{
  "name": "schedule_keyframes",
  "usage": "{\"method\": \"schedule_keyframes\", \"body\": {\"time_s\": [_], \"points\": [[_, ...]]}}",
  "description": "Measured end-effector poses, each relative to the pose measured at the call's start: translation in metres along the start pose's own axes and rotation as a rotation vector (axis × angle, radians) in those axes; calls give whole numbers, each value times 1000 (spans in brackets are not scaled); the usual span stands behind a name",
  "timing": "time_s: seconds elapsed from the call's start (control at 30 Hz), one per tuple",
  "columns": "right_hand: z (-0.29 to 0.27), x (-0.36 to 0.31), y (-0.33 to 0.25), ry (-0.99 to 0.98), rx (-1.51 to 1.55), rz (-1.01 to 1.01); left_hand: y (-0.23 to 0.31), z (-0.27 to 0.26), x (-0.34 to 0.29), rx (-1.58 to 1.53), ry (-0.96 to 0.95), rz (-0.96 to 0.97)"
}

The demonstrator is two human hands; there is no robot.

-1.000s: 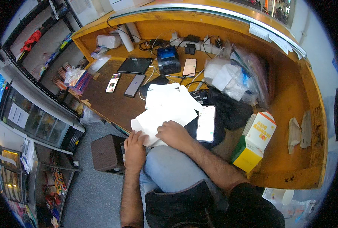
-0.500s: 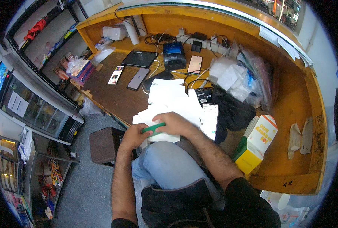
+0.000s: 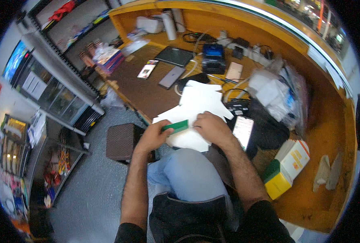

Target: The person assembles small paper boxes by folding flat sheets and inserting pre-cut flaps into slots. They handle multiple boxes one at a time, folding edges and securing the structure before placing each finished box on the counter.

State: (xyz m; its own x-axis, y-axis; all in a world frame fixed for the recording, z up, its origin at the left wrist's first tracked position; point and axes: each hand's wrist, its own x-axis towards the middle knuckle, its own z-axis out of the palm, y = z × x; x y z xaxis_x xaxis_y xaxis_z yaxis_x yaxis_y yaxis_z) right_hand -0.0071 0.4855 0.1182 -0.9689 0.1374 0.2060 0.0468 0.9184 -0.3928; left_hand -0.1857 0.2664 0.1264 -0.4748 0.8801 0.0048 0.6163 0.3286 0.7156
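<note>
A flat green strip, like a folded piece of card (image 3: 180,126), is pinched at its left end by my left hand (image 3: 156,135). It is held over a spread of white flat cut-outs (image 3: 200,99) stacked at the desk's front edge. Just right of the strip's free end is my right hand (image 3: 211,127), its fingers drawn together above the white pieces. A thin dark line shows at its fingertips; what it holds, if anything, is too small to make out. A lit phone (image 3: 243,131) lies beside my right wrist.
On the brown desk (image 3: 133,91) lie more phones (image 3: 172,77), a black tablet (image 3: 174,56) and a small dark machine (image 3: 214,58). Plastic bags (image 3: 275,95) and a yellow, green and white box (image 3: 287,168) stand right. A brown woven stool (image 3: 123,141) is left of my knee.
My right hand has come off the green strip and moved to the right. My left hand keeps the strip, which now shows more of its face. The whole view has shifted.
</note>
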Motion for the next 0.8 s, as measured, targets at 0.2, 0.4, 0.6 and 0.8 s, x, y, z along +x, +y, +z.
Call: {"method": "schedule_keyframes", "body": {"time_s": [0.2,0.4,0.6,0.8], "points": [[8,-1,7,-139,201,264,-7,26,-13,8,154,10],[4,2,7,-104,299,216,-14,12,-57,343,320,172],[8,-6,24,-123,304,196,-21,11,-43,35,135,-29],[-26,-16,24,-165,166,105,-30,3,-30,-113,241,-203]]}}
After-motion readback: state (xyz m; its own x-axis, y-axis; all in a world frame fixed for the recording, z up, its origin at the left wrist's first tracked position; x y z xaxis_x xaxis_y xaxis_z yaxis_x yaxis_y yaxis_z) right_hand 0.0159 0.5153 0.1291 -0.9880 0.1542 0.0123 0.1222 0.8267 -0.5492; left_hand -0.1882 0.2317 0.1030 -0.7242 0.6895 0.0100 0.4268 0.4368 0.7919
